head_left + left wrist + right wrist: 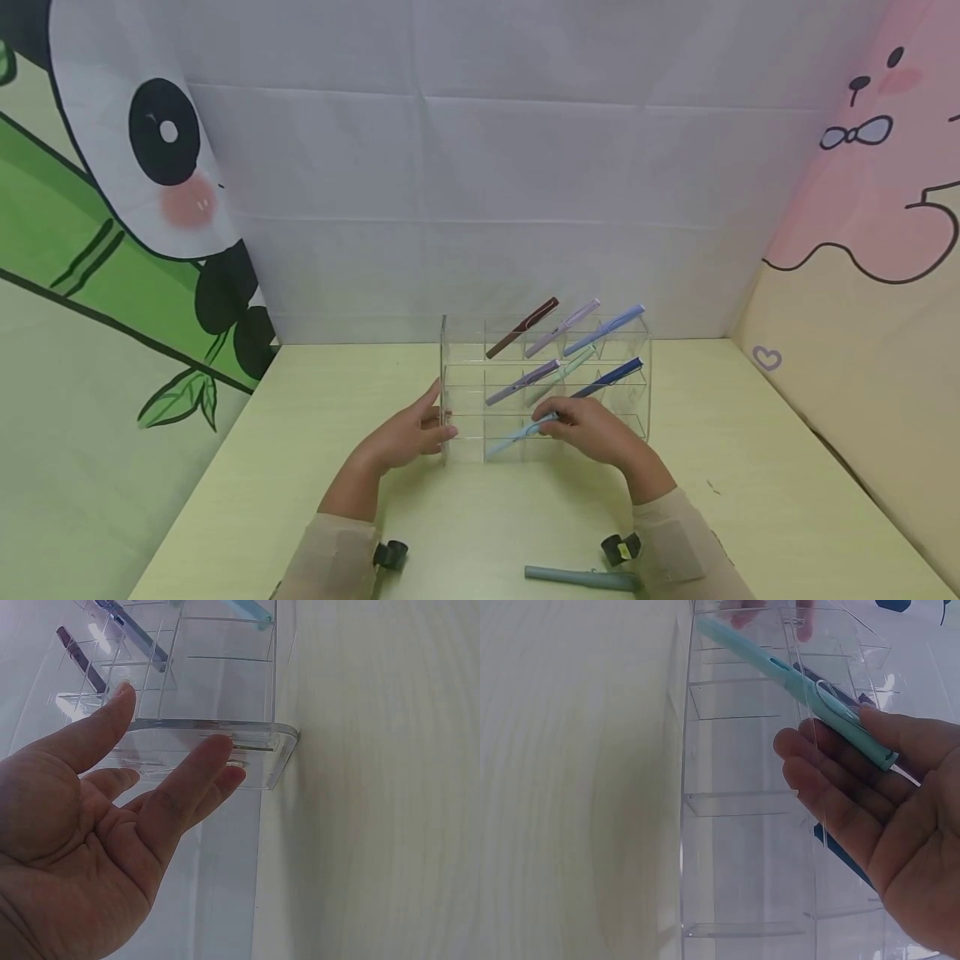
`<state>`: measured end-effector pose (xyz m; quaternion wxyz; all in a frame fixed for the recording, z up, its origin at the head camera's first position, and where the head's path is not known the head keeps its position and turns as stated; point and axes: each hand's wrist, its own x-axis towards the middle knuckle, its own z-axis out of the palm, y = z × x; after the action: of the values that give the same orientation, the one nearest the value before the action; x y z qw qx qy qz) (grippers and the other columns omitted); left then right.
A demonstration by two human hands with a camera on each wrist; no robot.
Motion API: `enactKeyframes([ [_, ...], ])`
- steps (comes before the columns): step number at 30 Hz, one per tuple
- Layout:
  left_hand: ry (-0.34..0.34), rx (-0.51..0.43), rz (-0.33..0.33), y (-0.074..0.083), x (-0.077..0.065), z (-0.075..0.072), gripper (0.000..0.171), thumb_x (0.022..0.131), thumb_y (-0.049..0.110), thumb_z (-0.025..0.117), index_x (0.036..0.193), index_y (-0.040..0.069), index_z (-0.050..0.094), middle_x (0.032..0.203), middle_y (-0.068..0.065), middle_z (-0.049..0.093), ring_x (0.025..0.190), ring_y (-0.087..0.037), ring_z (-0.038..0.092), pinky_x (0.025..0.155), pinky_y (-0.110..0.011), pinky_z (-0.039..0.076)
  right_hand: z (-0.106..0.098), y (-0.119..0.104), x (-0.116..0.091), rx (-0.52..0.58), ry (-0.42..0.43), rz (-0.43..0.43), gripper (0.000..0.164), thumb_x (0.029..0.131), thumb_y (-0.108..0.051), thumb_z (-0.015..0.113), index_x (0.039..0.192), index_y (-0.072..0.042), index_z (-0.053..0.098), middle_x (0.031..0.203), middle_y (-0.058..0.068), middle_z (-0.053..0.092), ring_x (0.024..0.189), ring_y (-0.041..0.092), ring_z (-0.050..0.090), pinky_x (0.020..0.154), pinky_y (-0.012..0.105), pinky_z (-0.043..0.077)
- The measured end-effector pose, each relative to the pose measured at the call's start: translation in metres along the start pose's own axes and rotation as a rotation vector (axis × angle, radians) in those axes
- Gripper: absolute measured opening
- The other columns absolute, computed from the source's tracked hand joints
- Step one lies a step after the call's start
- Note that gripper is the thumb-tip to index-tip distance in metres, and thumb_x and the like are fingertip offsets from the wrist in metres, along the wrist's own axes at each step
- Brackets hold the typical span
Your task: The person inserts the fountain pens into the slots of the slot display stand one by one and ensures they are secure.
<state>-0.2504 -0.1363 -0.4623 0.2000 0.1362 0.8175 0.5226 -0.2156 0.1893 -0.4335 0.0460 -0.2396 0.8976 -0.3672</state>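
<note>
A clear acrylic pen rack (467,400) stands upright on the table, its compartments in rows. My right hand (588,427) pinches the clip end of a light blue pen (840,720) between thumb and fingers. The pen's other end lies slanted in a lower-row compartment. At the rack's left side is my left hand (408,433), its fingers and thumb fairly straight by the side panel (217,724). Above the right hand, a dark blue pen (611,377), a pale green pen (562,375) and a purple pen (522,383) lean in the middle row.
In the top row lean a brown pen (522,327), a lilac pen (562,327) and a blue pen (604,330). A grey-green pen (573,577) lies on the table (315,392) near the front, beside the right sleeve. A white cloth backdrop (487,167) hangs behind.
</note>
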Motion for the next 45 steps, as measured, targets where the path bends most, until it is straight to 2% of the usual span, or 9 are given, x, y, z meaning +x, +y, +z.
enactKeyframes([
  [13,-0.001,0.002,0.004,0.001,-0.001,0.000,0.097,0.089,0.042,0.070,0.158,0.037,0.002,0.154,-0.022,0.037,0.114,-0.036,0.065,0.106,-0.059,0.039,-0.001,-0.002,-0.001,-0.028,-0.027,-0.026,0.023,0.100,-0.026,0.059,0.118,-0.015,0.068,0.107,-0.005,0.068,0.090,0.010,0.062,0.078,0.030,0.052],
  [20,-0.006,-0.008,0.003,-0.001,-0.001,-0.001,0.099,0.089,0.042,0.071,0.158,0.036,0.001,0.154,-0.021,0.037,0.115,-0.035,0.065,0.107,-0.059,0.039,0.000,-0.001,-0.001,-0.013,-0.034,-0.019,0.022,0.100,-0.028,0.059,0.117,-0.018,0.068,0.106,-0.005,0.068,0.089,0.011,0.060,0.077,0.029,0.052],
  [24,-0.008,-0.008,0.007,-0.001,-0.001,0.000,0.099,0.089,0.042,0.070,0.158,0.035,0.001,0.154,-0.021,0.037,0.116,-0.035,0.064,0.107,-0.058,0.039,-0.003,-0.002,-0.003,-0.010,-0.042,-0.020,0.029,0.100,-0.035,0.058,0.123,-0.020,0.065,0.113,-0.004,0.067,0.095,0.012,0.062,0.081,0.032,0.053],
  [30,-0.012,-0.012,0.010,-0.001,-0.001,0.000,0.098,0.090,0.042,0.070,0.158,0.035,0.001,0.154,-0.020,0.037,0.116,-0.035,0.064,0.107,-0.058,0.040,-0.029,-0.012,-0.017,-0.021,0.003,0.025,0.052,0.098,-0.048,0.056,0.142,-0.021,0.051,0.130,0.001,0.063,0.115,0.018,0.063,0.096,0.043,0.052],
  [34,-0.028,-0.015,0.011,0.000,0.000,0.001,0.098,0.090,0.042,0.070,0.158,0.035,-0.001,0.155,-0.020,0.036,0.116,-0.035,0.064,0.107,-0.058,0.039,-0.050,-0.022,-0.039,-0.025,0.056,0.074,0.044,0.097,-0.050,0.057,0.129,-0.021,0.057,0.121,-0.002,0.065,0.110,0.018,0.064,0.094,0.042,0.053],
  [36,-0.030,-0.011,0.012,0.000,0.001,0.002,0.098,0.090,0.042,0.070,0.158,0.035,-0.001,0.154,-0.020,0.037,0.117,-0.035,0.063,0.107,-0.057,0.040,-0.053,-0.025,-0.050,-0.041,0.022,0.080,0.033,0.096,-0.048,0.058,0.115,-0.021,0.060,0.109,-0.004,0.065,0.100,0.016,0.064,0.086,0.037,0.054],
  [39,-0.029,-0.003,0.016,0.001,0.001,0.001,0.098,0.090,0.042,0.069,0.158,0.035,-0.001,0.154,-0.021,0.037,0.117,-0.035,0.063,0.106,-0.056,0.041,-0.043,-0.027,-0.064,-0.088,-0.131,0.100,0.027,0.094,-0.047,0.063,0.098,-0.021,0.059,0.093,-0.008,0.062,0.085,0.012,0.059,0.072,0.029,0.051],
  [43,-0.025,0.001,0.008,0.003,-0.001,-0.001,0.098,0.090,0.043,0.069,0.158,0.036,-0.001,0.154,-0.020,0.037,0.114,-0.034,0.065,0.107,-0.057,0.039,-0.018,-0.024,-0.081,-0.150,-0.349,0.146,0.030,0.086,-0.048,0.072,0.094,-0.022,0.060,0.085,-0.013,0.058,0.075,0.006,0.054,0.064,0.025,0.046],
  [45,-0.026,0.004,0.002,0.003,-0.002,-0.001,0.098,0.090,0.043,0.069,0.158,0.037,-0.001,0.155,-0.019,0.036,0.114,-0.034,0.065,0.108,-0.059,0.037,-0.006,-0.021,-0.091,-0.179,-0.403,0.159,0.031,0.081,-0.047,0.077,0.093,-0.023,0.061,0.084,-0.014,0.056,0.073,0.003,0.051,0.063,0.024,0.044],
])
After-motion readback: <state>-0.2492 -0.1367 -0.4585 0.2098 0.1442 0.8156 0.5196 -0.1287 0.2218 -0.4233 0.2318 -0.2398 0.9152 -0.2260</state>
